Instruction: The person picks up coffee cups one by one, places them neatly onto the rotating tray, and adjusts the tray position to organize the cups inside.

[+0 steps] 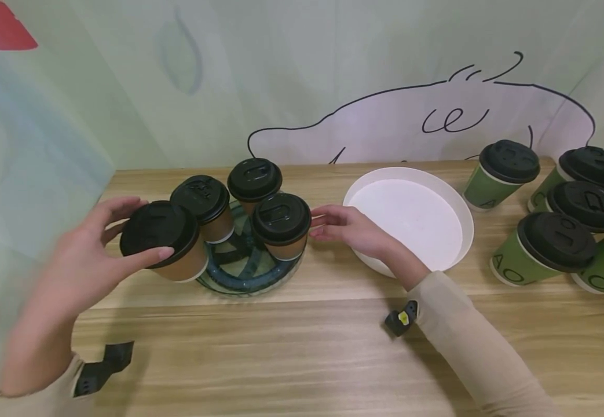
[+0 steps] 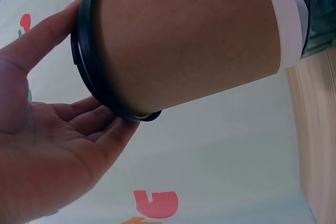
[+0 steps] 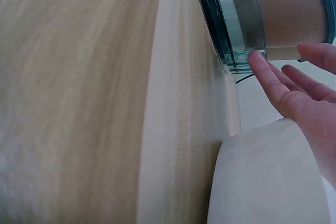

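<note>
My left hand (image 1: pixel 80 255) grips a brown paper cup (image 2: pixel 194 40) by its black lid, thumb on the near side and fingers on the far side. This cup leans over the left rim of a round, clear greenish tray (image 1: pixel 244 284) with a dark ring pattern. Three more lidded brown cups stand on the tray: a left one (image 1: pixel 218 226), a back one (image 1: pixel 255 179) and a right one (image 1: pixel 283 223). At the tray's right side, my right hand (image 1: pixel 348 229) has its fingers extended. In the right wrist view a fingertip (image 3: pixel 255 59) meets the clear rim.
A round white tray (image 1: pixel 460 208) lies right of the brown cups, under my right forearm. Several green cups with black lids, among them a front one (image 1: pixel 536 249), stand farther right. A printed cloth wall (image 1: pixel 302 75) rises behind the wooden table (image 1: pixel 260 359).
</note>
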Demonstrator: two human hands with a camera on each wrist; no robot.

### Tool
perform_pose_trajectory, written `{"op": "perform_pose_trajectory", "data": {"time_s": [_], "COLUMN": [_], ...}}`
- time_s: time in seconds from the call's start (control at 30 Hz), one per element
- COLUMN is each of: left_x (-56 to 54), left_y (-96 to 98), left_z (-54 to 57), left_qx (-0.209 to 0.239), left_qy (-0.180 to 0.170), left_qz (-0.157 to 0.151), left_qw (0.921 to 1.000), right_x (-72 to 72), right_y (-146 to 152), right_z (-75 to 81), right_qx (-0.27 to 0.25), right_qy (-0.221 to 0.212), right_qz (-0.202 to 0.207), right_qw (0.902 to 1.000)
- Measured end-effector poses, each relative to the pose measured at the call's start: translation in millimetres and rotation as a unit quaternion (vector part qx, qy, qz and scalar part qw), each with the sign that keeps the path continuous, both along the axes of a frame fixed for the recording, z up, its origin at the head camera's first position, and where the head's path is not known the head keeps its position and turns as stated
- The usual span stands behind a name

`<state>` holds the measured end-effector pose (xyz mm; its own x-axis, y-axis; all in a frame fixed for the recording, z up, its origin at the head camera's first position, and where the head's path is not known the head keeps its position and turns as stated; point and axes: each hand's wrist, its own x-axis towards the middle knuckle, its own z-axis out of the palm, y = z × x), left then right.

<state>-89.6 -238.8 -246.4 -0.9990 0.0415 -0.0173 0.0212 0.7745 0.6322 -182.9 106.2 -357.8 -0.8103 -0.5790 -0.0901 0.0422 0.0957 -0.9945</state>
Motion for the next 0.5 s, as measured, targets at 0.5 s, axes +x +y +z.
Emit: {"op": "perform_pose_trajectory", "data": {"time_s": [0.5], "left_x": [-4.2], "left_y": [24.9], "left_z": [-2.6], "left_qx": [0.001], "left_qy": [0.017], "left_qz": [-0.037], "left_qw": [0.9992], "right_x": [1.8], "right_y": [0], "right_z": [1.9], "right_qx": [0.008], "right_qy": [0.006], "right_qz": [0.0], "right_qw": [1.0]}}
